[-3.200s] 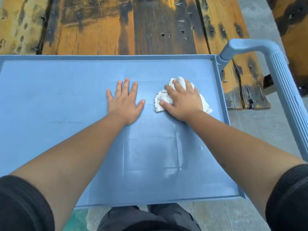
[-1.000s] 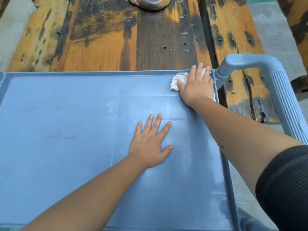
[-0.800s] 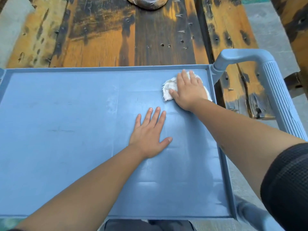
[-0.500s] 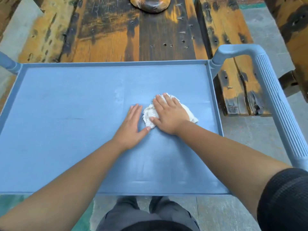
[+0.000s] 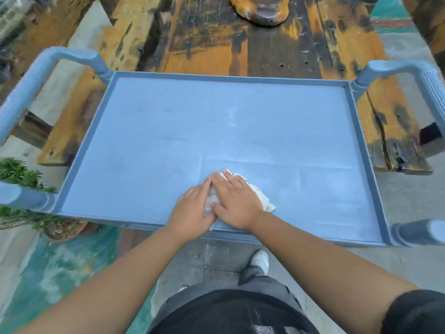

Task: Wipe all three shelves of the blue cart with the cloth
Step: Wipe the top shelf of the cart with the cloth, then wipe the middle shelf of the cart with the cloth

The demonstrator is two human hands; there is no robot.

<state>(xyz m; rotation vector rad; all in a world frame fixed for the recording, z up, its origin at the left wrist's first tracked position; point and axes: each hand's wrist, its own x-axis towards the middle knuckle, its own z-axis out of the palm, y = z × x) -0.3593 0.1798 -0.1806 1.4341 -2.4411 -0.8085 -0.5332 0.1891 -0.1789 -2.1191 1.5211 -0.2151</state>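
Blue plastic cart's top shelf (image 5: 240, 121), flat and rimmed, bare of any readable label or writing. Crumpled white cloth (image 5: 261, 196) lying near the shelf's front edge, pinned under both hands. Right hand (image 5: 237, 203) laid palm-down across the cloth, fingers stretched forward and together, pressing rather than clutching. Left hand (image 5: 192, 209) flat beside it, touching, fingertips over the cloth's left edge. Both forearms reaching forward from dark sleeves. Weathered orange-and-black wooden tabletop (image 5: 216, 44) just beyond the cart.
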